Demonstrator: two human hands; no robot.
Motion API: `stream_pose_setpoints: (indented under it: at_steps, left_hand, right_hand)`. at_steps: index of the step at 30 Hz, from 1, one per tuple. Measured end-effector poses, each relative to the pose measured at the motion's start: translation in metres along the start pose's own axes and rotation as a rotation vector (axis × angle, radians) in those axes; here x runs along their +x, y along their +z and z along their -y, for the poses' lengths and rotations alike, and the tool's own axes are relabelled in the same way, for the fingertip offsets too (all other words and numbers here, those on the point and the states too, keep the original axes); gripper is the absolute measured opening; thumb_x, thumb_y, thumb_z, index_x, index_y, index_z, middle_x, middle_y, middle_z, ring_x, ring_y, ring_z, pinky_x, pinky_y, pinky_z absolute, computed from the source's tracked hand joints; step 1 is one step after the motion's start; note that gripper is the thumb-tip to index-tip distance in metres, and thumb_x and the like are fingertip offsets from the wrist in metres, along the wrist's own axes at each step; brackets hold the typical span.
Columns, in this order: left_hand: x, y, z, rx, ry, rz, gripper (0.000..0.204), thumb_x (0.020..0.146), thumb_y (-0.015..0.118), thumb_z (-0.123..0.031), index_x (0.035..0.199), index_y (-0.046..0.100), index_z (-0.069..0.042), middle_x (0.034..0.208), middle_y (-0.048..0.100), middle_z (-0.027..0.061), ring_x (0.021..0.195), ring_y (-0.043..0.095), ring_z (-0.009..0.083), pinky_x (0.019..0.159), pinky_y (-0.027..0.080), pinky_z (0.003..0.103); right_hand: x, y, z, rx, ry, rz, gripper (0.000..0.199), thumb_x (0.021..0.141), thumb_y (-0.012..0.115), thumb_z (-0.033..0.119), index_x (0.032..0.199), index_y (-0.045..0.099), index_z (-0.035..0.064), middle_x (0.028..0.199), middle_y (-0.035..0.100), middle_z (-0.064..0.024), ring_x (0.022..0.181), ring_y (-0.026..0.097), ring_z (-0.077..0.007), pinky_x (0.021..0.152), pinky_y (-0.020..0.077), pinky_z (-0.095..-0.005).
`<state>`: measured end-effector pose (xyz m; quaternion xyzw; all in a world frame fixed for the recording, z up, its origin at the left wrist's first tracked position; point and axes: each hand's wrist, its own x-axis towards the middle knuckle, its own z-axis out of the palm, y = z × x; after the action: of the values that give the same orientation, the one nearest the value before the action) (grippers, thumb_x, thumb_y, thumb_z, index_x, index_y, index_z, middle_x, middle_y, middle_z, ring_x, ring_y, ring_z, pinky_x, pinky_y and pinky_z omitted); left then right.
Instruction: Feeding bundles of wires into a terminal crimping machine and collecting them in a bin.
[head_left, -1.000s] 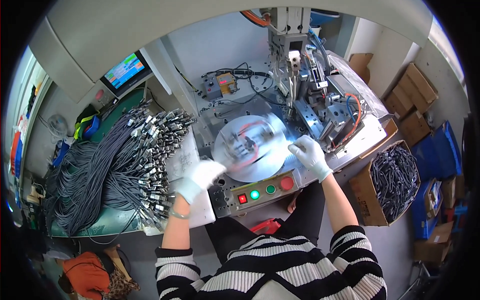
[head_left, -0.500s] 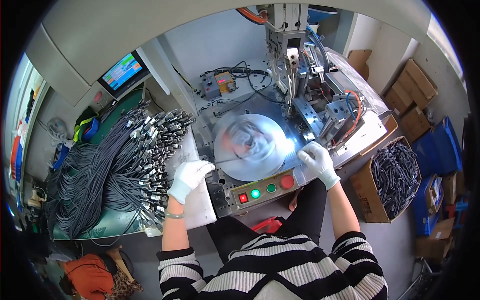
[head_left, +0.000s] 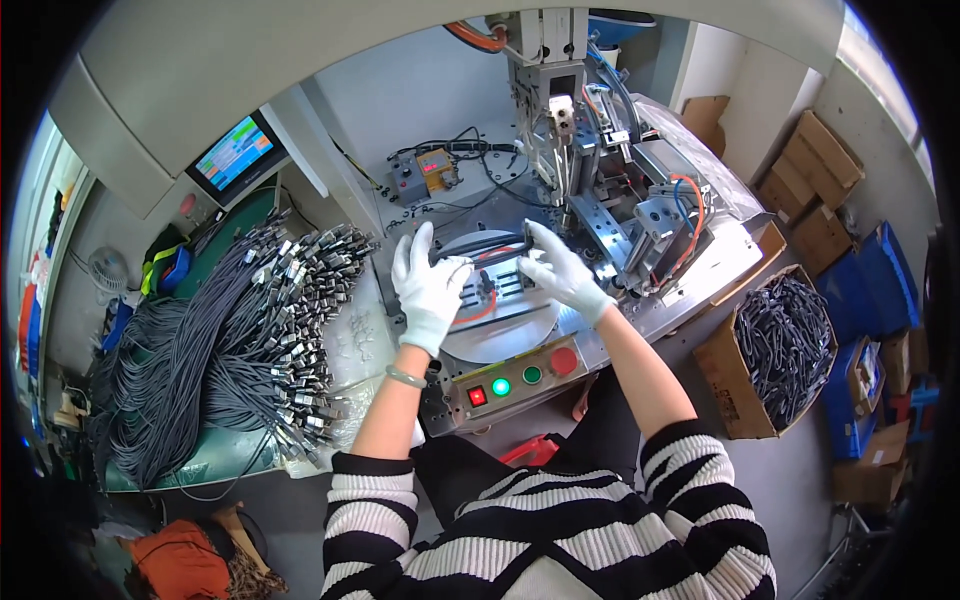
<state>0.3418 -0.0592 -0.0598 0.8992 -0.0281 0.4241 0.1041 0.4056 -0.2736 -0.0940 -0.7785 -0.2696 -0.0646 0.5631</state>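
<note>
Over the round metal turntable (head_left: 530, 338), a dark coiled cable (head_left: 484, 244) stretches between my two gloved hands. My left hand (head_left: 432, 292) closes on its left end, with the forefingers pointing up and the thumb across. On the other end, my right hand (head_left: 566, 275) has the thumb and fingers bent round the loop. Beneath the hands, the turntable carries a slotted plate with a black post and an orange tube (head_left: 472, 318). The exact contact of the left fingertips with the cable is partly hidden.
Left lies a big heap of grey cables (head_left: 205, 350) with metal plugs. A button panel (head_left: 515, 380) fronts the machine. Right of the turntable rises a press head with slides (head_left: 600, 205). A carton of black coiled cables (head_left: 725, 395) stands at the right.
The turntable was blurred with spinning and now looks still. Both hands have moved inward over it, from its left and right sides, and now hold the coiled cable.
</note>
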Motion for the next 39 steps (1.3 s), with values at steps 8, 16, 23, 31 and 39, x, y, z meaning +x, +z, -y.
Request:
stream_pose_setpoints:
  at_steps: [8,16,23,31,39]
  left_hand:
    - [-0.01,-0.004,0.001,-0.802,-0.725,0.258,0.021,0.077,0.071,-0.019,0.091,0.074,-0.003,0.123,0.058,0.0063,0.091,0.061,0.021,0.081,0.047,0.029]
    - [-0.018,0.005,0.008,-0.716,-0.606,0.14,0.017,0.077,0.071,-0.017,0.089,0.074,-0.006,0.112,0.064,0.0066,0.084,0.063,0.0213,0.073,0.048,0.029]
    - [-0.021,0.009,0.008,-0.491,-0.359,0.09,0.017,0.081,0.067,-0.016,0.093,0.073,-0.007,0.109,0.065,0.0082,0.087,0.062,0.022,0.076,0.048,0.029]
    - [-0.031,-0.084,0.006,-0.676,-0.486,-0.05,0.017,0.085,0.063,-0.014,0.095,0.073,-0.004,0.119,0.06,0.0109,0.101,0.059,0.0225,0.082,0.047,0.031]
    - [-0.059,-0.167,0.031,-0.367,-0.457,-0.191,0.02,0.087,0.055,-0.006,0.1,0.069,-0.002,0.114,0.062,0.012,0.098,0.06,0.0237,0.085,0.048,0.031]
  right_hand:
    - [0.032,0.012,-0.012,0.165,0.292,0.06,0.037,0.084,0.067,0.021,0.118,0.06,0.0054,0.082,0.061,-0.0039,0.068,0.052,-0.0122,0.064,0.0445,-0.0256]
    - [0.032,0.016,-0.008,0.203,0.308,0.008,0.035,0.083,0.068,0.013,0.116,0.062,0.0047,0.076,0.06,-0.0023,0.065,0.051,-0.0097,0.062,0.0433,-0.0225]
    - [0.03,0.01,-0.025,0.2,0.21,-0.045,0.041,0.083,0.069,0.019,0.12,0.06,0.0028,0.091,0.067,-0.0087,0.072,0.058,-0.0148,0.068,0.0477,-0.0258]
    - [-0.049,0.088,0.108,-0.287,-0.142,0.232,0.019,0.076,0.068,0.02,0.087,0.062,0.0053,0.079,0.062,-0.0092,0.068,0.057,-0.0249,0.064,0.0474,-0.0357]
    - [-0.052,0.252,0.118,-0.386,-0.455,0.361,0.03,0.077,0.055,0.017,0.104,0.058,0.0028,0.096,0.059,-0.0208,0.081,0.06,-0.0351,0.066,0.0492,-0.0397]
